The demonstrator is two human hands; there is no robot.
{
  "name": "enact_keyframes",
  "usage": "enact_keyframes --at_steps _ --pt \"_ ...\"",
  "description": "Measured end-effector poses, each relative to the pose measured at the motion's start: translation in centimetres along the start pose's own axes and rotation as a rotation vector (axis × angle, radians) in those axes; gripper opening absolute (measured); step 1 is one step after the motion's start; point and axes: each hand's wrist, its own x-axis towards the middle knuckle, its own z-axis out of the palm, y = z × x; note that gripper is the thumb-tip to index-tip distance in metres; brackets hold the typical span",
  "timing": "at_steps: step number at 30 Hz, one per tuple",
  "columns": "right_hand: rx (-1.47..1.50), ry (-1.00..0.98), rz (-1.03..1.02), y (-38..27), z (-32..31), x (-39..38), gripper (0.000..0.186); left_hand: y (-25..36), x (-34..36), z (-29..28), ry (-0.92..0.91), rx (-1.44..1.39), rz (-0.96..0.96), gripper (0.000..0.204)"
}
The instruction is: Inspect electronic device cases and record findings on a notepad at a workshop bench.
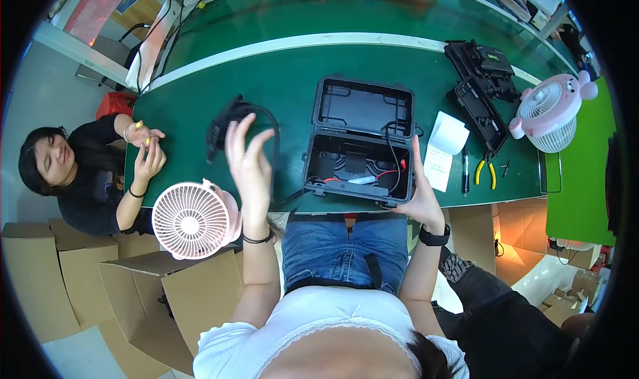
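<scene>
In front of me on the green table stands a black plastic case (363,196), its lid (364,106) swung back. Red and black wires (393,169) and a small whitish piece (363,179) lie inside it. My right hand (423,196) holds the case by its right side, fingers along the wall and the thumb near the front corner. Raised over the table to the left of the case, my left hand (249,163) has its fingers apart and nothing in them. Just beyond it lies a black object with a cable (223,126), partly hidden by the hand.
Right of the case lie a white leaflet (437,166), a pen (465,173), yellow-handled pliers (486,173) and another black case (479,113). A pink fan (549,106) stands beyond them. A round fan (193,220) is at the front left, near a seated person (80,173) and cardboard boxes (140,299).
</scene>
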Motion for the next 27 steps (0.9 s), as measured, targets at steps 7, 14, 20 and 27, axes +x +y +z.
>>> enact_keyframes --at_steps 7,14,20,27 --pt "0.052 -0.002 -0.012 0.2 0.2 0.2 0.137 -0.2 -4.3 -0.9 0.233 -1.204 -0.686 0.016" --pt "0.035 0.01 0.011 0.0 0.0 0.2 0.136 0.9 -8.1 -3.0 0.441 -0.187 0.112 0.031" --pt "0.08 0.001 0.01 -0.5 0.1 0.3 0.137 0.8 -5.3 -4.2 0.039 -0.13 0.254 0.038" --pt "0.054 0.007 0.027 -0.6 0.1 0.3 0.136 2.2 -3.8 -3.5 -0.138 -0.197 0.53 0.038"
